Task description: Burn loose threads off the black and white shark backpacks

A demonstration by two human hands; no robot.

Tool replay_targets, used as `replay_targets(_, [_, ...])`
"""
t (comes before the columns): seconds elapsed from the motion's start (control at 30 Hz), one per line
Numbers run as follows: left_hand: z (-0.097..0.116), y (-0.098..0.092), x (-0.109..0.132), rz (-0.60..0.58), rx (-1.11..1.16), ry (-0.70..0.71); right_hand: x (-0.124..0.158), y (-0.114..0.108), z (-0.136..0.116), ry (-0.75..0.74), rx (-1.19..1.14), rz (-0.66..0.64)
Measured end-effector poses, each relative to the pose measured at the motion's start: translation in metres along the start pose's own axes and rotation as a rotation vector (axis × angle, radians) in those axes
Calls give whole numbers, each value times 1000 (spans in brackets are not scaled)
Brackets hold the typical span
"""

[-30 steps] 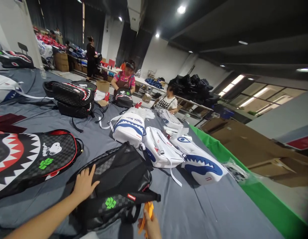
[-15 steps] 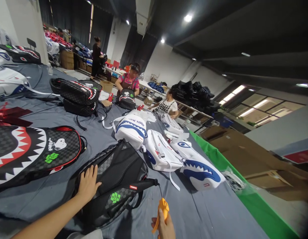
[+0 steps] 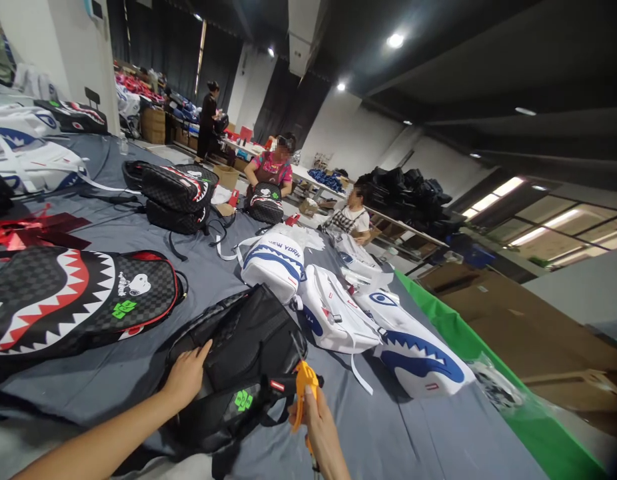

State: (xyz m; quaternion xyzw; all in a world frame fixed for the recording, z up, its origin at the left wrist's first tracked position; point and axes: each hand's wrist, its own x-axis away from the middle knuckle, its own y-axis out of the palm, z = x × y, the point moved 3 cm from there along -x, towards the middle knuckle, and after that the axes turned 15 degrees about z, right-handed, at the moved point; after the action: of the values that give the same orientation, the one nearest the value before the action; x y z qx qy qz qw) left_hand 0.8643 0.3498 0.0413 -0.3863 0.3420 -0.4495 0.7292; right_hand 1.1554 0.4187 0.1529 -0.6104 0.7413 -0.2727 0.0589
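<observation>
We take the black backpack (image 3: 238,353) in front of us as the middle of the clock, with twelve pointing away from us. It lies flat on the grey cloth (image 3: 403,447), low in the view and a little left of centre. At ten o'clock, far off to the left, we have white bags (image 3: 33,160), and nearer to us on the same side some shiny red ribbon (image 3: 43,230). A checked backpack (image 3: 58,307) with a red and white toothed mouth lies between nine and ten. Two dark bags (image 3: 173,200), one on top of the other, sit at eleven. Our left hand (image 3: 186,377) rests at eight o'clock on the black backpack, palm down, fingers loosely extended; we cannot tell whether the fingertips grip any fabric.

Straight up at twelve, a co-worker in a pink top (image 3: 269,167) handles another dark bag (image 3: 263,202). Between twelve and one, a white bag marked "NEW YORK" (image 3: 273,267) lies just beside ours. At four, our right hand (image 3: 322,427) has its fingers closed around an orange tool (image 3: 305,387); whether the tool touches the backpack, we cannot tell. A white backpack (image 3: 333,310) lies at two, and another with a blue mouth (image 3: 418,350) at three, near the green sheet (image 3: 548,427).
</observation>
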Motion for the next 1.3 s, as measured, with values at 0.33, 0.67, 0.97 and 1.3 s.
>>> replay_targets(0.33, [-12, 2, -11, -308, 1134, -688, 10, 53, 12, -45, 252, -465])
replay_targets(0.67, [-28, 21, -22, -625, 1191, -1145, -75, 61, -52, -153, 629, -445])
replay_targets(0.97, [-28, 31, -4, -663, 1062, -1195, -49, 78, -77, -377, 752, -690])
replay_targets(1.3, [11, 15, 11, -260, 405, -630, -39, 71, -100, -428, 885, -815])
